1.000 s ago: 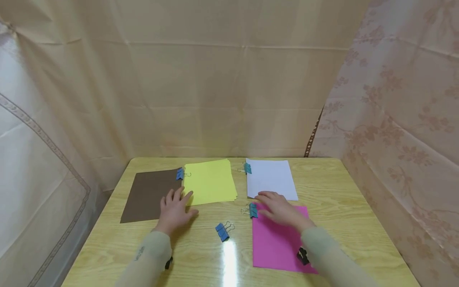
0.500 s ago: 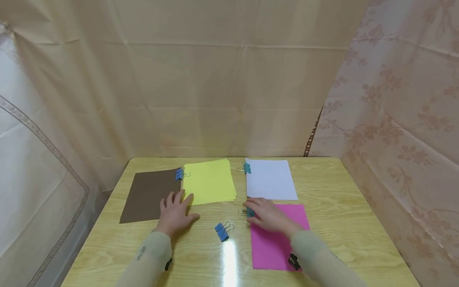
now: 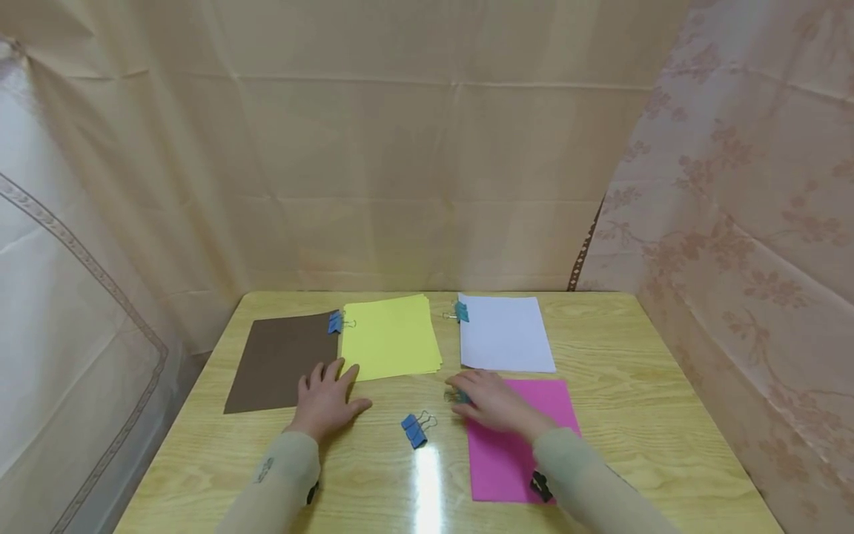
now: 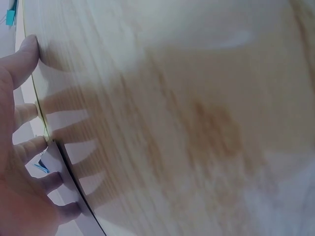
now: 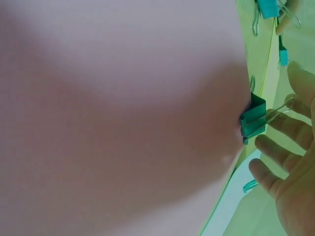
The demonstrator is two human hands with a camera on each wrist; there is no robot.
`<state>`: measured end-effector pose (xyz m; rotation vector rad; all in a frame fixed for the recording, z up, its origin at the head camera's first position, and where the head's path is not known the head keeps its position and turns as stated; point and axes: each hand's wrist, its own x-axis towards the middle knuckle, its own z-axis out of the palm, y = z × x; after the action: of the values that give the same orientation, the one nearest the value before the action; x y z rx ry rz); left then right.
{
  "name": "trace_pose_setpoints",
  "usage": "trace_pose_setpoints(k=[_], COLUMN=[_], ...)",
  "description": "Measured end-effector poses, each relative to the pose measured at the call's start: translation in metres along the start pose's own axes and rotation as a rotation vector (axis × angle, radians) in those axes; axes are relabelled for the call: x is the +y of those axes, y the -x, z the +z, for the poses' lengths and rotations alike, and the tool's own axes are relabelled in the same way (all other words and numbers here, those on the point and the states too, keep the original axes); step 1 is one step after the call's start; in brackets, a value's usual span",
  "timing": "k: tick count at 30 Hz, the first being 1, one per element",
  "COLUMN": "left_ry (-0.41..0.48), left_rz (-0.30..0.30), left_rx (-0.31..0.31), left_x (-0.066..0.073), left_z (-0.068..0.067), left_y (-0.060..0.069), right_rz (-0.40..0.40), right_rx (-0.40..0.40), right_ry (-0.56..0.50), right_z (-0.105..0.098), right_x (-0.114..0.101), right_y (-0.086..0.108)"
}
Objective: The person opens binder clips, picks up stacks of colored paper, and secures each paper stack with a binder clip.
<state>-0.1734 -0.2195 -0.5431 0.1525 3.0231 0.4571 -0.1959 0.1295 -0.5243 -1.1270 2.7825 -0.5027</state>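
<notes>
In the head view my left hand (image 3: 326,402) lies with spread fingers at the near edges of the brown paper (image 3: 283,363) and the yellow paper stack (image 3: 389,337), holding nothing. My right hand (image 3: 495,401) is over the upper left corner of the pink paper (image 3: 507,460), around a teal binder clip (image 5: 254,119) fixed on that edge. In the right wrist view, the fingers reach past the clip's wire handle (image 5: 275,114) and one fingertip meets its end. The thumb looks apart from it; no pinch shows. From the head view the hand covers most of this clip.
A loose blue binder clip (image 3: 414,431) lies between the hands. Another blue clip (image 3: 335,322) grips the brown paper's corner. White paper (image 3: 505,334) at the back right carries a teal clip (image 3: 462,311). Curtains (image 3: 427,148) surround the wooden table (image 3: 627,386).
My right hand has moved left and slightly toward me, over the pink paper's teal clip. The pink paper has shifted slightly left. My left hand has stayed almost still.
</notes>
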Motion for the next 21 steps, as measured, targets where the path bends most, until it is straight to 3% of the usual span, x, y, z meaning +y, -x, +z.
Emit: trace_pose_setpoints(k=[10, 21], left_ry=[0.010, 0.011], left_rz=[-0.004, -0.011], left_rx=[0.002, -0.006], left_x=[0.001, 0.001], left_z=[0.001, 0.002], left_y=[0.000, -0.001], right_rz=[-0.019, -0.095], right_rx=[-0.002, 0.006], right_ry=[0.033, 0.119], right_z=[0.002, 0.005], right_x=[-0.006, -0.016], right_y=[-0.003, -0.007])
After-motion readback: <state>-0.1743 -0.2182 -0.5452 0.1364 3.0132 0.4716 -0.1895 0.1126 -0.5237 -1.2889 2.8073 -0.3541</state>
